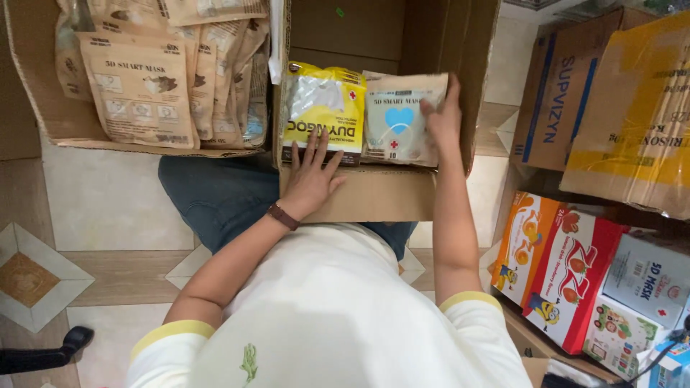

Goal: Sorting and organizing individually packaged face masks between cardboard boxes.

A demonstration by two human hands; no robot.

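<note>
Tiled floor (108, 208) beneath you, pale tiles with brown diamond insets, open cardboard box (32, 86) of tan mask packets at your upper left, stacked cartons (568, 93) and colourful boxes (568, 276) on your right, black object (54, 352) lower left.

Person wears a cream short-sleeved shirt (330, 309) with yellow sleeve cuffs (171, 332), small green plant motif at 6 o'clock on the front. Dark blue jeans (215, 197). Brown band (283, 216) on left wrist. Hands bare.
</note>
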